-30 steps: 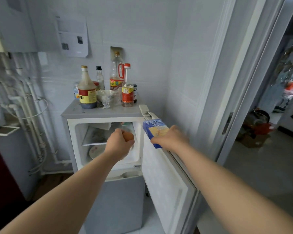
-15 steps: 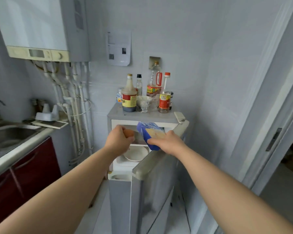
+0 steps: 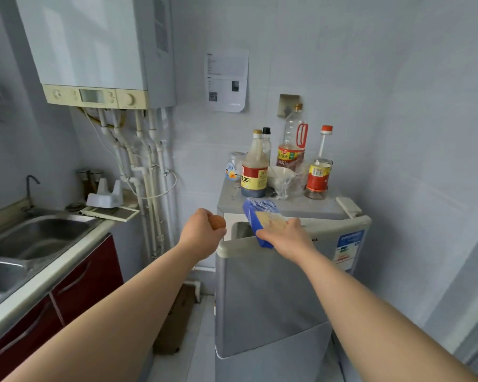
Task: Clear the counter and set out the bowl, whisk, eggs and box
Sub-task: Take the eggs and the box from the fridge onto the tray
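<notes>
Head view: the fridge door [image 3: 271, 293] is swinging nearly shut, where a second ago it was standing wide open.
Meaning: fetching is probably finishing; carrying to the sink-side surface [image 3: 39, 277] is likely coming next.
Left grip [image 3: 203, 232]: is curling closed round a brown egg [image 3: 218, 222], held in the air just left of the fridge.
Right grip [image 3: 283, 237]: is clasping the blue box [image 3: 261, 216] over the door's top edge and appears to be pushing the door.

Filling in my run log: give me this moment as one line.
left hand: grips egg | right hand: holds blue box at top of fridge door | fridge door: ajar | counter: egg, blue box not yet set out
</notes>
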A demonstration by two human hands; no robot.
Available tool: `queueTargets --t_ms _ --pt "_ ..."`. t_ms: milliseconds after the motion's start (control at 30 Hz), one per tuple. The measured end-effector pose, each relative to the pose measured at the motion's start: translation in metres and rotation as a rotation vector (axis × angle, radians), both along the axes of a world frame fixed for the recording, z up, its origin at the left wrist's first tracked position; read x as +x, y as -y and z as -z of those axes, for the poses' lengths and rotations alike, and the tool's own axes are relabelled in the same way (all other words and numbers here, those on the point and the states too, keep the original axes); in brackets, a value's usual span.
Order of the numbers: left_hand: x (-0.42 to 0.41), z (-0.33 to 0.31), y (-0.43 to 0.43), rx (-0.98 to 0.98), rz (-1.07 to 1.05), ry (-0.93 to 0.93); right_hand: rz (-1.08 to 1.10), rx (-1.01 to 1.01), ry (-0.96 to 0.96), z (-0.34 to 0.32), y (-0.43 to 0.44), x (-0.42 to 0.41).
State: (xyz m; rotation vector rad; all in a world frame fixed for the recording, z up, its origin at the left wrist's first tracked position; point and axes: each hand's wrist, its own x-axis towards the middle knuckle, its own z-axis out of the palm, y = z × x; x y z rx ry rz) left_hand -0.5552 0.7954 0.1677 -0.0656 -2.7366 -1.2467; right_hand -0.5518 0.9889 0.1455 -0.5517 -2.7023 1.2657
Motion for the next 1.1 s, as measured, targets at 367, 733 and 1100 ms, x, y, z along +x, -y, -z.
queueTargets --t_ms 367,733,1100 --pt "-0.079 0.016 0.011 0.003 0.075 0.057 0.108 0.054 -0.07 0.021 0.027 -0.079" --pt "-0.107 0.035 0.006 0.009 0.062 0.078 0.133 0.128 -0.135 0.029 0.032 -0.105" --pt "-0.069 0.032 0.022 0.034 -0.136 0.058 -0.113 0.223 -0.219 0.024 0.074 -0.087"
